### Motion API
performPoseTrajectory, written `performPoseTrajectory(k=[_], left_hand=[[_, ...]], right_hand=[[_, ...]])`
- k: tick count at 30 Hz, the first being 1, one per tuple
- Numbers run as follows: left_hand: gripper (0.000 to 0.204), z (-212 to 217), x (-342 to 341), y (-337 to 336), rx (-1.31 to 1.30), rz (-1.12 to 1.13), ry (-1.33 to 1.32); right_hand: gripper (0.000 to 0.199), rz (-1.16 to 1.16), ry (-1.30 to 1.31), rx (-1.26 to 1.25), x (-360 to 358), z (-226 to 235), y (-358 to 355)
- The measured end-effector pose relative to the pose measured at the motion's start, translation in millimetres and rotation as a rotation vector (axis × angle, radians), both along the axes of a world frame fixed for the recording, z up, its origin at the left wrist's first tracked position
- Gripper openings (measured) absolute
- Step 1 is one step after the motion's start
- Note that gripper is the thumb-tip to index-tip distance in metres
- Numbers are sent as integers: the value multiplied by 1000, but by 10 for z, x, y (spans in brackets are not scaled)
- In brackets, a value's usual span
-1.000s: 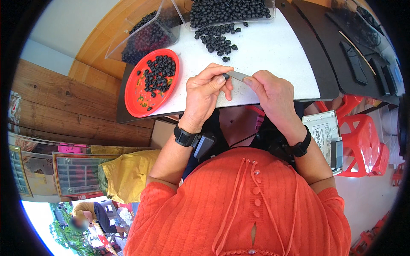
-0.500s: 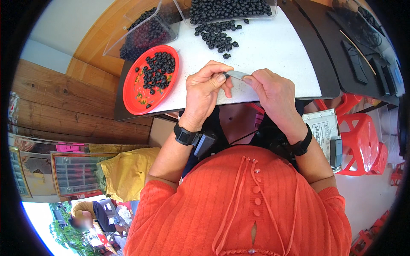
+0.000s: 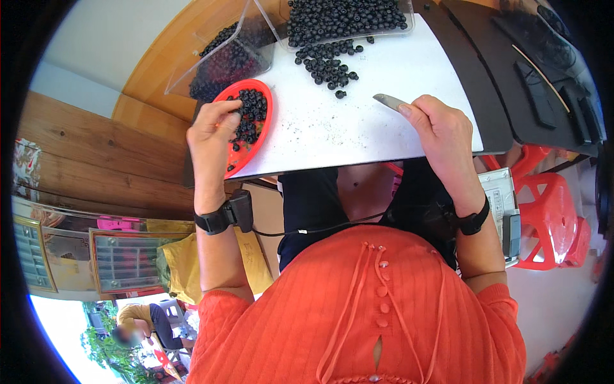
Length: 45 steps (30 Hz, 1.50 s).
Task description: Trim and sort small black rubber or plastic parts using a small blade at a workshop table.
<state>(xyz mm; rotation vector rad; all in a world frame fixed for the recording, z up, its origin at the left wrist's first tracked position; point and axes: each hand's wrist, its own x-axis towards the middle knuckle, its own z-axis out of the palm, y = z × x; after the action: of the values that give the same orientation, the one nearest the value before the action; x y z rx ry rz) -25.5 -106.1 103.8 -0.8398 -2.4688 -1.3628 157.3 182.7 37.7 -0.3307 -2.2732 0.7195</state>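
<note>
At left of centre, the left hand (image 3: 214,125) bends its fingers over the red plate (image 3: 270,109); whether they pinch a bead I cannot tell. Black beads (image 3: 251,105) lie on that plate, which sits by the table's near edge, so a wrist pressing its rim might tip it and spill them. Right of centre, the right hand (image 3: 441,125) grips a knife (image 3: 388,101), its bare blade pointing left: a careless reach across could nick the left fingers, or knock the loose beads (image 3: 326,67) at upper centre rolling.
</note>
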Motion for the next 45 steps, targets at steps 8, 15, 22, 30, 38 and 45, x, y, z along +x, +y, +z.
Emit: performPoseTrajectory(k=[8, 15, 22, 30, 38, 45], left_hand=[[16, -349, 167, 986, -206, -284, 172], [17, -558, -59, 1415, -447, -301, 185], [19, -452, 34, 1112, -375, -558, 210], [22, -601, 205, 1029, -163, -183, -34], [19, -622, 158, 1089, -251, -313, 55], [18, -584, 255, 1013, -142, -264, 76]], right_hand=[[28, -90, -6, 166, -10, -146, 35], [27, -106, 72, 245, -17, -179, 16], [25, -95, 93, 285, 1, -180, 28], [23, -100, 78, 308, -8, -180, 0], [24, -96, 87, 306, -5, -170, -13], [24, -111, 59, 345, -5, -169, -16]])
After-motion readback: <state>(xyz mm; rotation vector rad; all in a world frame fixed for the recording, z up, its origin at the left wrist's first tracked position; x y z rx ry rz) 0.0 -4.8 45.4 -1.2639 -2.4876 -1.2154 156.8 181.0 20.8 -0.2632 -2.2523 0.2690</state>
